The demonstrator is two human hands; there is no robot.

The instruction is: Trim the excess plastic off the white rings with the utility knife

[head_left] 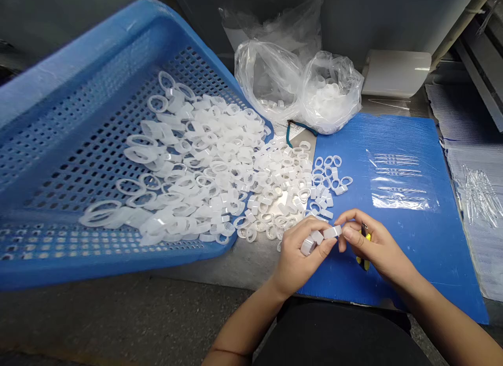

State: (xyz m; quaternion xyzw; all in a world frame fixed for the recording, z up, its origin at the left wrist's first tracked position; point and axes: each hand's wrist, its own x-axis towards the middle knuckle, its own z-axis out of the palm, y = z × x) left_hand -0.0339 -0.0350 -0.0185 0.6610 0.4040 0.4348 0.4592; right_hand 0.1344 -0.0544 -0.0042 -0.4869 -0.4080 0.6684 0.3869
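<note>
Several white translucent plastic rings (308, 245) are gathered in my left hand (297, 250), its fingers curled round them. One more ring (332, 232) sits between the fingertips of both hands, above the blue board's near edge. My right hand (367, 243) pinches the right end of that ring with thumb and forefinger. Under the right palm shows a yellow-and-black hand tool (365, 248), partly hidden; whether the hand holds it or it lies on the board, I cannot tell. A large heap of loose rings (220, 161) spills left of my hands.
A tipped blue perforated basket (90, 111) fills the left side. Clear plastic bags (330, 101) with rings stand at the back. On the blue board (416, 250) lies a clear bag (404, 182) with thin pieces. Thin clear pieces (481, 195) lie far right, near a white roll (396, 73).
</note>
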